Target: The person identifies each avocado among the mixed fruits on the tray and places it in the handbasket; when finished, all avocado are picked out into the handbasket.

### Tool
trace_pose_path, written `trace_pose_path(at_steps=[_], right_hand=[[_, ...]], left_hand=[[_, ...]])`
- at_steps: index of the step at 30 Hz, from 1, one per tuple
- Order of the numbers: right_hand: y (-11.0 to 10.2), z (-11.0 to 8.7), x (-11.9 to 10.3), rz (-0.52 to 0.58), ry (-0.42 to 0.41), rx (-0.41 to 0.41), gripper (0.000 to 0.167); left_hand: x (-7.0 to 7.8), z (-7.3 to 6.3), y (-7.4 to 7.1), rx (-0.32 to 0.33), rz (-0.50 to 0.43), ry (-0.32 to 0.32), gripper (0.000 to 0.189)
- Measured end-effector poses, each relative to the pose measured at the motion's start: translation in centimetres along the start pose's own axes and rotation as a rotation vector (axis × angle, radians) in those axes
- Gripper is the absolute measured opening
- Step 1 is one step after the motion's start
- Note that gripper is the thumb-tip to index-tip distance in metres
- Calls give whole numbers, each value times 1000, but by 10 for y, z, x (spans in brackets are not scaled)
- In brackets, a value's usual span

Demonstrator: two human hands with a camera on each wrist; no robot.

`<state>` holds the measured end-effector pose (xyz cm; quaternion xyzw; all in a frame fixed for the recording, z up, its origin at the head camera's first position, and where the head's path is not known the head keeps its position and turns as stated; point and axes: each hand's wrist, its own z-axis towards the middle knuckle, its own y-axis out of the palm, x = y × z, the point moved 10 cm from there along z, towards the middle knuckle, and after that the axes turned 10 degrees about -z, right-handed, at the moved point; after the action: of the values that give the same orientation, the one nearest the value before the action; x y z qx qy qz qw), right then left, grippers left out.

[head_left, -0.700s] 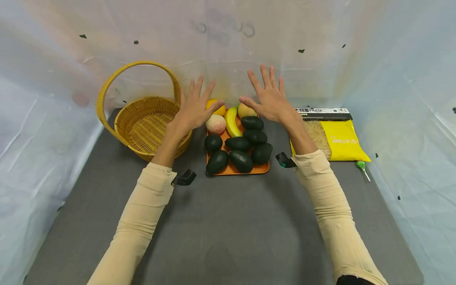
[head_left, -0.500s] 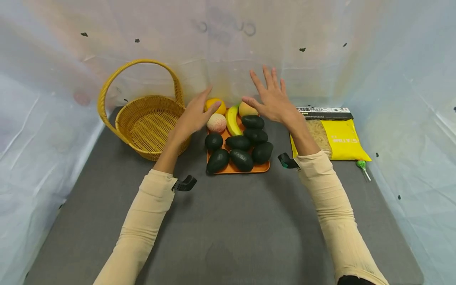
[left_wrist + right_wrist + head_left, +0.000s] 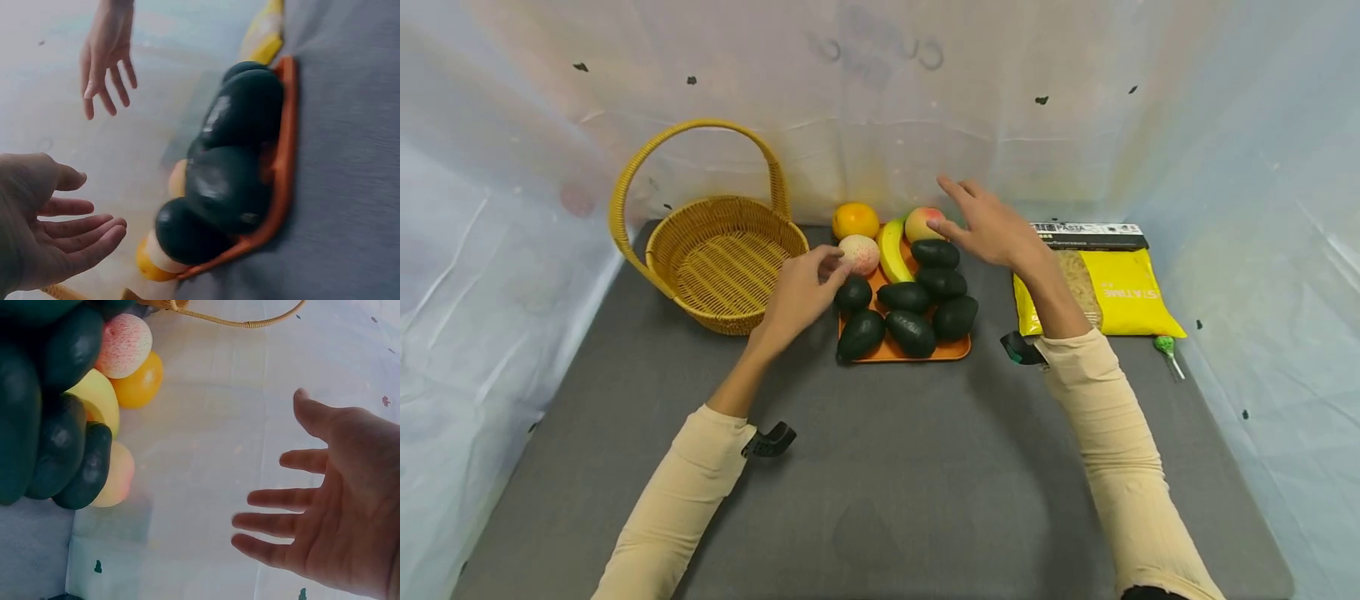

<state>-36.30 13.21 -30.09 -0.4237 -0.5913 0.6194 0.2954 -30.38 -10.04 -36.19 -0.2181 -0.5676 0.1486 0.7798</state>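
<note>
Since the tray's (image 3: pixel 946 350) low rim is probably corralling everything, the speckled peach (image 3: pixel 861 255) is sitting back left on it, just behind the avocados (image 3: pixel 910 333). The left hand (image 3: pixel 801 287) is hovering near that peach, fingers loosely bent, and the left wrist view is showing a gap. The right hand (image 3: pixel 992 232) is hanging by the other peach (image 3: pixel 919 225); they're well apart, both gripping nothing. Further left, the basket (image 3: pixel 722 267) is standing upright. Versus a moment ago, the left hand is sitting lower, so the orange fruit (image 3: pixel 854 221) is showing fully.
</note>
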Motion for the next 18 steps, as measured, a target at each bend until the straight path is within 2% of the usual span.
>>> trace_pose_path(at_steps=[4, 8, 12, 18], right_hand=[[6, -5, 0, -19, -31, -1, 74], [12, -12, 0, -13, -52, 3, 68], [20, -17, 3, 1, -61, -22, 65], [40, -18, 11, 20, -69, -35, 54]], left_hand=[[-11, -21, 8, -26, 33, -9, 38], [-25, -35, 13, -46, 56, -44, 38], [-35, -41, 15, -56, 65, -55, 36], [-37, -45, 18, -70, 61, -53, 33]])
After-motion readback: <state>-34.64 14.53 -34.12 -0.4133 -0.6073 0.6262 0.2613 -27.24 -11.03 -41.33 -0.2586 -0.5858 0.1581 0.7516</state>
